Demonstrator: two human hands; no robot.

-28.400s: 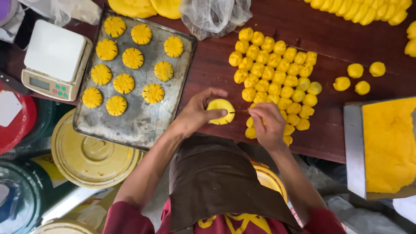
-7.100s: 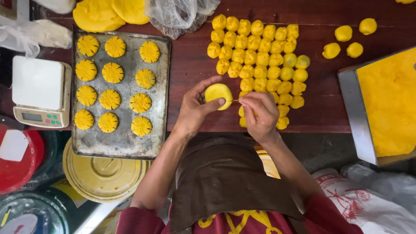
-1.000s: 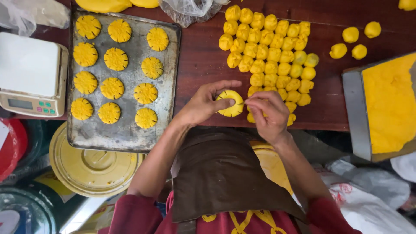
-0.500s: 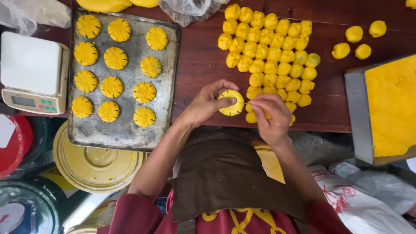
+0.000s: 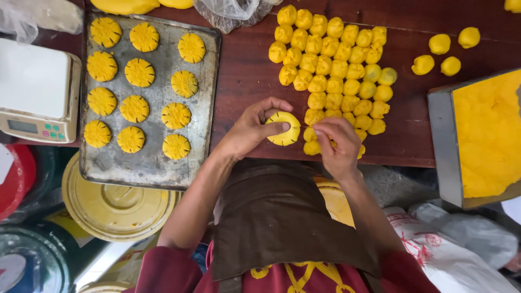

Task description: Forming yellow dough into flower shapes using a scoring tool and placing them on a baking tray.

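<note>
A white kitchen scale (image 5: pixel 37 89) stands just left of the metal baking tray (image 5: pixel 154 160). Below the tray's near edge lies a round yellow lid (image 5: pixel 116 203), with a red lid (image 5: pixel 15 182) farther left. Well to the tray's right, across the dark wooden table (image 5: pixel 244 70), sits a metal pan of yellow dough (image 5: pixel 488 135).

**Head view: dough disc held over table edge**

Left hand (image 5: pixel 252 130) holds a flat yellow dough disc (image 5: pixel 283 128), thumb pressed on its face. Right hand (image 5: pixel 336 144) pinched just beside disc's right rim. Behind the hands: cluster of yellow dough balls (image 5: pixel 334 65) on dark wood table (image 5: pixel 244 70). To the left: metal baking tray (image 5: pixel 203 108) w/ 11 scored discs; digital scale (image 5: pixel 35 89) beside tray.
</note>
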